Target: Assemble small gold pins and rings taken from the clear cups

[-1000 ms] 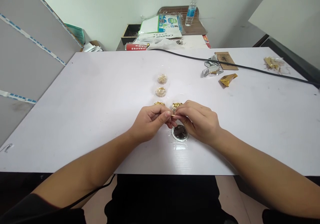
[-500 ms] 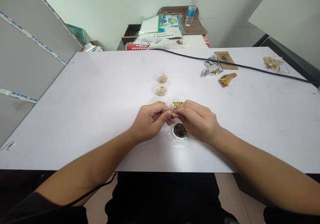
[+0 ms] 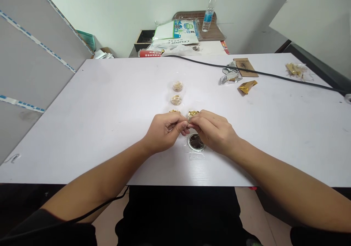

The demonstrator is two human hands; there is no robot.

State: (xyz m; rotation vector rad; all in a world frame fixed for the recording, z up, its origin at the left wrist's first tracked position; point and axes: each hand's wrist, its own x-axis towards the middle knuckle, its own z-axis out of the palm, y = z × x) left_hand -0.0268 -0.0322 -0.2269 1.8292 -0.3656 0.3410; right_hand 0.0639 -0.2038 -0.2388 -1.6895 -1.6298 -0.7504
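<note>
My left hand (image 3: 170, 130) and my right hand (image 3: 212, 130) meet over the middle of the white table, thumbs and fingertips pinched together. Whatever lies between the fingertips is too small to make out. Just beyond the right fingers sits a small clear dish of gold pieces (image 3: 193, 113). Another heap of gold pieces (image 3: 174, 111) is partly covered by my left hand. Farther back stand two more round clear dishes, one with gold bits (image 3: 176, 99) and one with paler bits (image 3: 177, 86). Below the right hand lies a round dark disc with a pale rim (image 3: 195, 142), partly hidden.
A black cable (image 3: 263, 74) crosses the table's far right. Near it lie silver foil (image 3: 230, 78), a brown card (image 3: 246, 67), gold foil (image 3: 247, 87) and a clear bag (image 3: 297, 70). Behind the table are a water bottle (image 3: 208, 15) and a plastic packet (image 3: 185, 30). A grey partition (image 3: 35, 55) stands left.
The view has shifted slightly. Both hands keep their pinch at the same spot, with only a slight movement of the fingers. The dishes and disc stay in place.
</note>
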